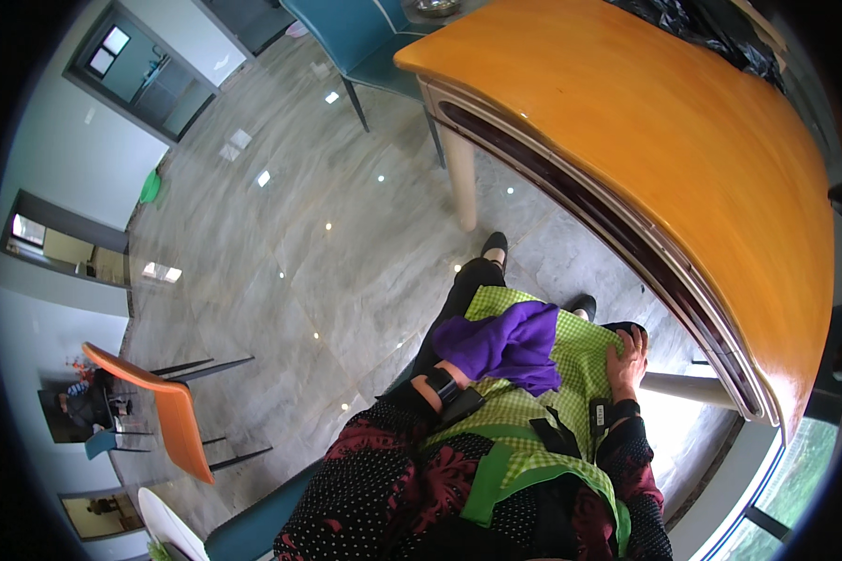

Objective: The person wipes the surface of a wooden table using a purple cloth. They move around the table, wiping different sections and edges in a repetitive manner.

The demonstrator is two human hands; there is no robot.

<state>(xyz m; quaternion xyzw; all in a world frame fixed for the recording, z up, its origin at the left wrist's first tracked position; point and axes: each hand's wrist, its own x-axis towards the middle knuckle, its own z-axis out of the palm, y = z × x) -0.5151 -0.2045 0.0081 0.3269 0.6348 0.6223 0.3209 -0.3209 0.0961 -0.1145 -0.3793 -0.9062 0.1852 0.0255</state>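
A bunched purple cloth (502, 343) lies over my lap, draped across my left hand (456, 374). Only the wrist and the heel of that hand show; the fingers are hidden, so their grip cannot be seen. On the edge of my knee rests my right hand (629, 356), fingers slightly spread and holding nothing. Beneath both is a green checkered apron (582, 343) covering my thighs. Dark bands with small devices circle both wrists. My feet in dark shoes (495, 245) rest on the floor.
A glossy orange-topped wooden table (603, 91) stands ahead and to the right, with black plastic (687, 28) on it. A teal chair (365, 49) is beyond it. An orange chair (182, 421) stands left on the grey tiled floor (288, 245). A green basin (150, 186) sits by the wall.
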